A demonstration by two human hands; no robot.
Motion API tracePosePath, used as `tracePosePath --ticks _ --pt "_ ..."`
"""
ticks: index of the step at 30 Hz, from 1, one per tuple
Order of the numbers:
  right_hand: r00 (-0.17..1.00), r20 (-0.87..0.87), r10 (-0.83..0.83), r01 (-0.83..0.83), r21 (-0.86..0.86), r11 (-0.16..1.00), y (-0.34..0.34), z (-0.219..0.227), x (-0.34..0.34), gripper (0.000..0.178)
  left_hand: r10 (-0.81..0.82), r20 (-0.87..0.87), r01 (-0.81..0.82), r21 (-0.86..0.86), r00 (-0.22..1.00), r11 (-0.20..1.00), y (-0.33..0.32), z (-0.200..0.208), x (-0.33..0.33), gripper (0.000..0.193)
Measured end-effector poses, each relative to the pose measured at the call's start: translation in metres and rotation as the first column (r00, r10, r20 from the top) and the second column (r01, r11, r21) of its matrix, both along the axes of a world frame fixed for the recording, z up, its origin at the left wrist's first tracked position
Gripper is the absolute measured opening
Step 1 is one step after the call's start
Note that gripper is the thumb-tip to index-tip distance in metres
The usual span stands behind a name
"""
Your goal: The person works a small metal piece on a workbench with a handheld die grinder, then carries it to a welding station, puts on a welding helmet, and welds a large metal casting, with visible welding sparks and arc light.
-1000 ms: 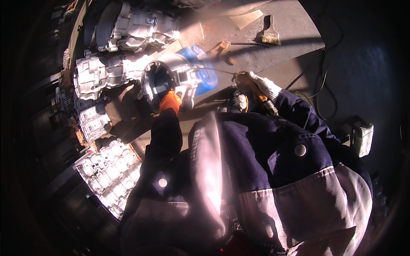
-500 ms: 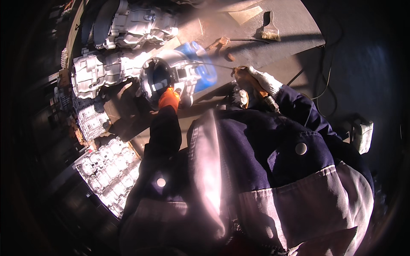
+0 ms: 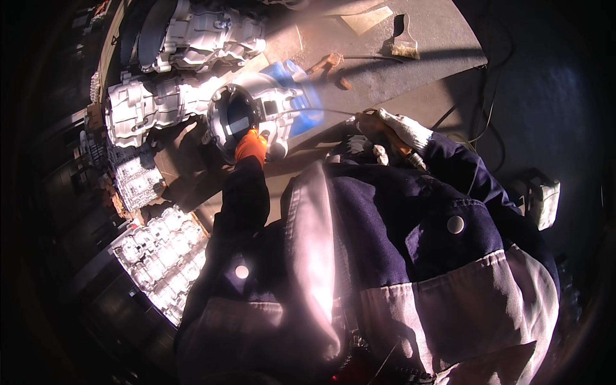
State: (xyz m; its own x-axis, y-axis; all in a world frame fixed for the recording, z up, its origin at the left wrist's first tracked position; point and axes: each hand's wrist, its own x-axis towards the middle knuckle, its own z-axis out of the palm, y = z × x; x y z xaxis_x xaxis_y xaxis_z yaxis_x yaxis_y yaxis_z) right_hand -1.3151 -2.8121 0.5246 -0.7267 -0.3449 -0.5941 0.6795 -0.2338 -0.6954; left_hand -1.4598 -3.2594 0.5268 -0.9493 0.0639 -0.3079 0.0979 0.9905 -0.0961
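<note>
My left hand (image 3: 251,147), in an orange glove, is closed on the near rim of a silver cast-metal housing (image 3: 277,131). The housing lies on its side with its wide round mouth facing left. My right hand (image 3: 410,130), in a white glove, is wrapped round a brown-bodied air gun (image 3: 384,131) with a metal fitting at its lower end. Its long thin nozzle stretches left toward the housing's right end; where the tip ends is hard to make out. A blue object (image 3: 307,102) sits against the housing's far right side, partly hidden by it.
Two more silver gearbox housings, one behind (image 3: 215,35) and one at left (image 3: 151,109), lie on the table (image 3: 443,38). Cast valve plates (image 3: 160,256) are at lower left. A brush (image 3: 404,46) and a brown-handled tool (image 3: 330,61) lie farther back. Cables (image 3: 491,115) hang at right.
My right hand and the air gun have dropped slightly toward me, and the nozzle has come down with them. My left hand stays on the housing's rim.
</note>
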Motion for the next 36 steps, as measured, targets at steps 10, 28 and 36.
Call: tracePosePath --ticks 10,28,36 --pt "1.000 0.008 0.004 -0.004 -0.010 1.000 -0.005 -0.004 -0.002 0.041 0.044 0.025 -0.042 -0.068 0.999 0.997 0.006 0.003 0.001 0.032" --pt "0.997 0.074 -0.006 0.006 -0.002 1.000 -0.006 -0.004 -0.005 0.039 0.030 0.019 -0.030 -0.036 0.999 0.999 0.006 0.006 0.000 0.035" --pt "0.997 -0.047 0.057 -0.050 0.138 0.989 -0.008 0.022 -0.012 0.048 0.039 0.011 -0.038 -0.053 0.999 0.998 0.006 0.005 0.001 0.035"
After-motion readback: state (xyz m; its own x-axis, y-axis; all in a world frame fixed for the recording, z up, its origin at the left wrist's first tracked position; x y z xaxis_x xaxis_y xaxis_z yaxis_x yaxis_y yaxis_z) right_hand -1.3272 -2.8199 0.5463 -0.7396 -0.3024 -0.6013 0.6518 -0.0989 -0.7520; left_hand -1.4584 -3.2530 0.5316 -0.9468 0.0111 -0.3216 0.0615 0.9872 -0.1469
